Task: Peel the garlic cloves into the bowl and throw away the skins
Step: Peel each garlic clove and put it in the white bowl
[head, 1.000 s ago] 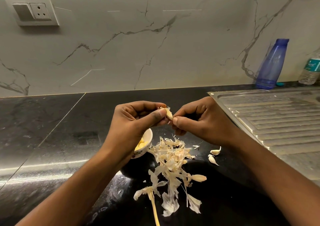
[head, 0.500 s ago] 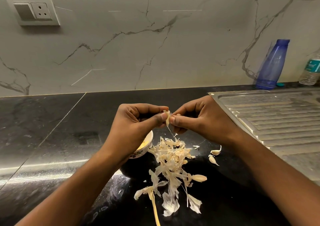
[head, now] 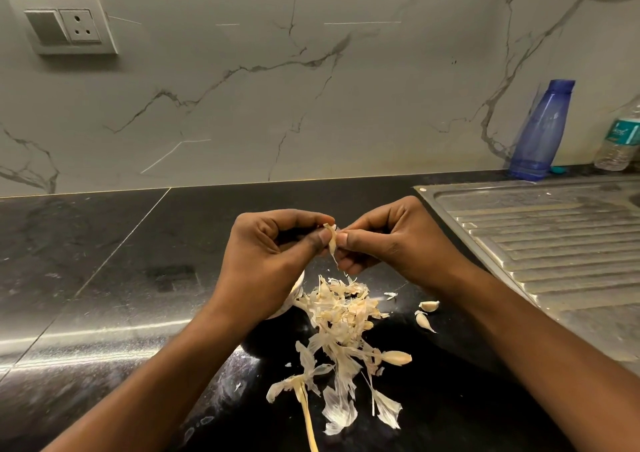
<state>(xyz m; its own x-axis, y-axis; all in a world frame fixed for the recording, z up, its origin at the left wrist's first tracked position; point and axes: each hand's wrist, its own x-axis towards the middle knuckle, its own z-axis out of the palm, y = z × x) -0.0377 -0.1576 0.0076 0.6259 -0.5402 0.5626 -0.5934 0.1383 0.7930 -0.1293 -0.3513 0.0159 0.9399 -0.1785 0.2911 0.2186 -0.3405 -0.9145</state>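
My left hand (head: 273, 264) and my right hand (head: 388, 244) meet above the black counter, both pinching one garlic clove (head: 331, 240) whose pale skin hangs down in a strip. Under my left hand sits the small white bowl (head: 294, 294), mostly hidden; only a bit of its rim shows. A heap of papery garlic skins (head: 341, 316) lies on the counter below the hands, with a dry stalk (head: 306, 413) trailing toward me. Three unpeeled cloves lie loose: two (head: 428, 305) (head: 424, 322) to the right of the heap and one (head: 396, 357) at its lower right.
A steel sink drainboard (head: 540, 244) fills the right side. A blue bottle (head: 542, 129) and a clear water bottle (head: 620, 140) stand against the marble wall at back right. A wall socket (head: 65, 26) is at upper left.
The hands have shifted a little toward me and left, covering more of the bowl. A strip of skin that was not loose one second ago now hangs from the clove.
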